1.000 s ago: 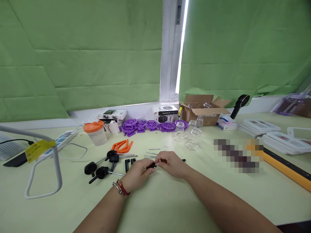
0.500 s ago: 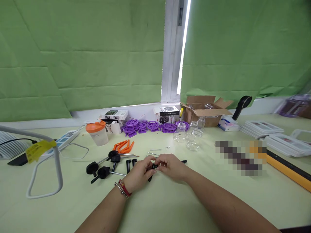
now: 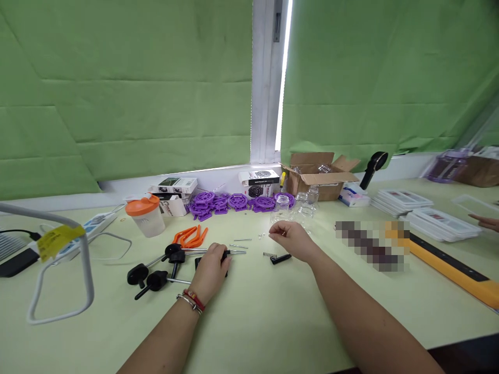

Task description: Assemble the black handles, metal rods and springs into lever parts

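Note:
My left hand (image 3: 212,267) is closed around a small black plastic part (image 3: 226,254), mostly covered by the fingers. Just beside it lie black knobs with metal rods (image 3: 176,255), and a black piece (image 3: 198,263) partly hidden by the hand. My right hand (image 3: 294,240) is pinched over the table, close to several tiny nuts (image 3: 261,236); whether something sits between its fingertips is hidden. Below it rest a coil spring (image 3: 268,255) and a black lever-like part (image 3: 281,258). Thin metal pins (image 3: 238,246) lie between the hands.
Orange handles (image 3: 191,237), purple wheel-shaped parts (image 3: 237,202) and glass jars (image 3: 306,208) stand farther back. A cup with an orange lid (image 3: 146,215) is at left. At right are a cardboard box (image 3: 331,179), white trays (image 3: 440,226) and another person's hand (image 3: 485,222).
My hands have parted from the black part they worked on together. The left moved left; the right moved right and away from me, toward the nuts. The spring and black lever-like part are now exposed.

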`<state>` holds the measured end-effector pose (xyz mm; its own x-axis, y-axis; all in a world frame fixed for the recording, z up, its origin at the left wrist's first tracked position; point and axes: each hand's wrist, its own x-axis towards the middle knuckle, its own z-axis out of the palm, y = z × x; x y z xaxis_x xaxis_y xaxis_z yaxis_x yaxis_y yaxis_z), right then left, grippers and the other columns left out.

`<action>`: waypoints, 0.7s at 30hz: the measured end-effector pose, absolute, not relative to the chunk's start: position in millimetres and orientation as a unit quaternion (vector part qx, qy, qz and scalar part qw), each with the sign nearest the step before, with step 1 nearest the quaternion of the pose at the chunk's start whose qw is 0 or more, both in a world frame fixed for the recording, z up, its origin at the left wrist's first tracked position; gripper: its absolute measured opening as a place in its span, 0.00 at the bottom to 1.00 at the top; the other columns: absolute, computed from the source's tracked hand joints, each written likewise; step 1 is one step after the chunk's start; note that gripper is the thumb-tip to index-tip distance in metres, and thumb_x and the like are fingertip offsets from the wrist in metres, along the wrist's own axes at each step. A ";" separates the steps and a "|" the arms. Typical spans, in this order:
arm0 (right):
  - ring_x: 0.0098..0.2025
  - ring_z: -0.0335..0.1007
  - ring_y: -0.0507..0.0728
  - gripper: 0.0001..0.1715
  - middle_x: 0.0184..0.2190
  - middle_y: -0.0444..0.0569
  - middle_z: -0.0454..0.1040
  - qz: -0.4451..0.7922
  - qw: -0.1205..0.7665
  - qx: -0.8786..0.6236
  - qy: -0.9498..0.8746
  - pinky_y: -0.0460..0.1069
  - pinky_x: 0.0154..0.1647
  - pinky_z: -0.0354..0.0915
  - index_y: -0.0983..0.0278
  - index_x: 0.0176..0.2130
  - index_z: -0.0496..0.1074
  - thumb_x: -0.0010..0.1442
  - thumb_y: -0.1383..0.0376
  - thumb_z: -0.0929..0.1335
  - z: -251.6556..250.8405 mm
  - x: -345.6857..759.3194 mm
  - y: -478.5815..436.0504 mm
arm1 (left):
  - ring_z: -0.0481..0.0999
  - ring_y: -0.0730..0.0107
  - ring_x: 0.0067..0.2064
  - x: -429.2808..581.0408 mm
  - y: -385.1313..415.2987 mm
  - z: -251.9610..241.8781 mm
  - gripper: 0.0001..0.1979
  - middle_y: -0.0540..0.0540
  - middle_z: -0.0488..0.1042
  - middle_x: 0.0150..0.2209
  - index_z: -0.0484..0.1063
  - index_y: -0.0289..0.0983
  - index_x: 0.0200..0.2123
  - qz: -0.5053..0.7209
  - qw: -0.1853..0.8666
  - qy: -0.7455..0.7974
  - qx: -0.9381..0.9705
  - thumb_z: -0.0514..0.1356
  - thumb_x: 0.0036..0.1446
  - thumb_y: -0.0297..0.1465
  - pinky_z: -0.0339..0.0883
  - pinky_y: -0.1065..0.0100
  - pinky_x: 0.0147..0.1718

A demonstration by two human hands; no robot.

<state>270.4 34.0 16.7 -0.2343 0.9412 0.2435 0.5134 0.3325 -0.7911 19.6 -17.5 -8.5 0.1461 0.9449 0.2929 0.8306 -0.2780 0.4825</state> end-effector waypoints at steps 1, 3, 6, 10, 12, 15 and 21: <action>0.25 0.60 0.50 0.11 0.25 0.44 0.69 0.289 0.364 -0.505 -0.728 0.46 0.27 0.59 0.63 0.29 0.71 0.51 0.58 0.65 17.0 273.7 35.6 | 0.68 0.63 0.37 19.5 -17.4 -8.3 0.08 0.43 0.68 0.37 0.67 0.36 0.36 0.266 0.096 0.596 0.751 0.51 0.56 0.32 0.62 0.63 0.37; 0.26 0.61 0.51 0.10 0.25 0.45 0.69 0.287 0.353 -0.516 -0.726 0.47 0.28 0.60 0.63 0.29 0.71 0.51 0.58 0.66 16.6 278.1 37.8 | 0.68 0.62 0.37 19.2 -16.8 -8.5 0.08 0.43 0.68 0.36 0.68 0.36 0.34 0.244 0.086 0.606 0.753 0.50 0.56 0.32 0.62 0.62 0.37; 0.26 0.62 0.51 0.10 0.25 0.44 0.69 0.283 0.336 -0.526 -0.729 0.47 0.29 0.61 0.63 0.29 0.71 0.50 0.59 0.66 14.7 280.4 39.4 | 0.68 0.61 0.37 18.6 -15.5 -9.0 0.09 0.43 0.69 0.35 0.68 0.36 0.32 0.213 0.081 0.622 0.749 0.51 0.56 0.32 0.62 0.62 0.37; 0.27 0.62 0.51 0.10 0.25 0.44 0.68 0.278 0.325 -0.522 -0.738 0.47 0.29 0.61 0.63 0.29 0.72 0.50 0.59 0.66 10.9 281.4 41.7 | 0.69 0.61 0.37 19.0 -14.5 -8.5 0.10 0.43 0.69 0.35 0.68 0.36 0.32 0.185 0.061 0.627 0.754 0.50 0.56 0.32 0.62 0.63 0.37; 0.27 0.62 0.51 0.10 0.25 0.45 0.68 0.279 0.316 -0.524 -0.740 0.46 0.28 0.60 0.63 0.29 0.72 0.50 0.59 0.66 9.1 283.9 43.4 | 0.70 0.62 0.37 19.7 -14.3 -8.6 0.11 0.43 0.69 0.35 0.68 0.36 0.31 0.165 0.041 0.631 0.757 0.49 0.57 0.33 0.62 0.64 0.37; 0.26 0.62 0.51 0.09 0.26 0.45 0.69 0.295 0.274 -0.518 -0.754 0.45 0.25 0.59 0.63 0.29 0.73 0.47 0.60 0.68 8.1 291.0 45.1 | 0.71 0.63 0.36 20.3 -13.6 -9.8 0.12 0.43 0.69 0.36 0.69 0.36 0.30 0.127 0.015 0.649 0.750 0.48 0.58 0.33 0.61 0.65 0.34; 0.27 0.65 0.53 0.12 0.28 0.46 0.72 0.296 0.121 -0.513 -0.796 0.45 0.24 0.58 0.61 0.27 0.75 0.35 0.65 0.74 8.9 302.0 46.3 | 0.70 0.60 0.39 15.5 -12.1 -9.8 0.14 0.43 0.70 0.32 0.70 0.37 0.28 0.100 -0.055 0.657 0.745 0.48 0.58 0.35 0.61 0.65 0.34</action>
<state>302.0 46.3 8.9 -0.4438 0.8891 -0.1121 0.7461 0.2974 -0.5957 15.5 -12.1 -9.8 0.1153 0.9682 0.2221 0.9903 -0.1294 0.0500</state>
